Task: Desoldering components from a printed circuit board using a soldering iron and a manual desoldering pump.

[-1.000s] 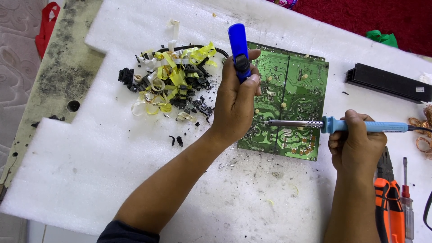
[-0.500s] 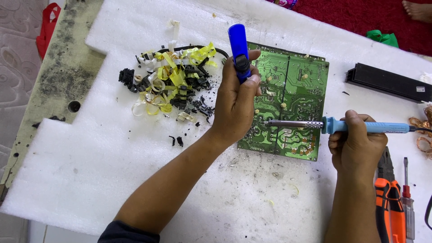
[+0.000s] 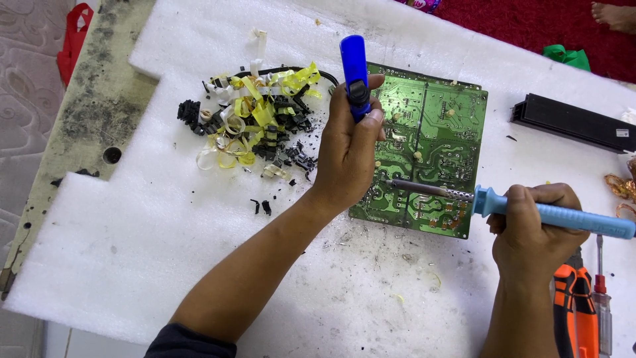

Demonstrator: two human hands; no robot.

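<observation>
Head cam, biggest first: white foam sheet [image 3: 165, 252] covers the bench w/ everything on it. Green circuit board [image 3: 430, 146] lies flat, solder side up, about centre-right. Left of it, a pile of yellow tape scraps and black bits [image 3: 255, 132], well apart from where I'm working. Long black bar [image 3: 570, 122] sits far right, orange-handled tool [image 3: 575, 311] and a small screwdriver [image 3: 599, 298] by my right wrist.

My left hand [image 3: 348, 156] is closed round the blue desoldering pump [image 3: 356, 76], held upright, thumb resting on its black button; nozzle end is hidden behind my palm, over the board's left edge. My right hand [image 3: 533, 229] is wrapped fully round the light-blue handle of the soldering iron [image 3: 503, 202], held nearly level, tip touching the board near its lower-left part, just beside my left hand.

Doing this bit well, imo: keep the iron tip steady on one joint, don't drag across traces. Pump nozzle should sit close & square on the same joint, so the suction catches molten solder. Heel of left hand braced on the board stops it sliding on the foam. Can't tell if the solder's melted yet, too small to see.
</observation>
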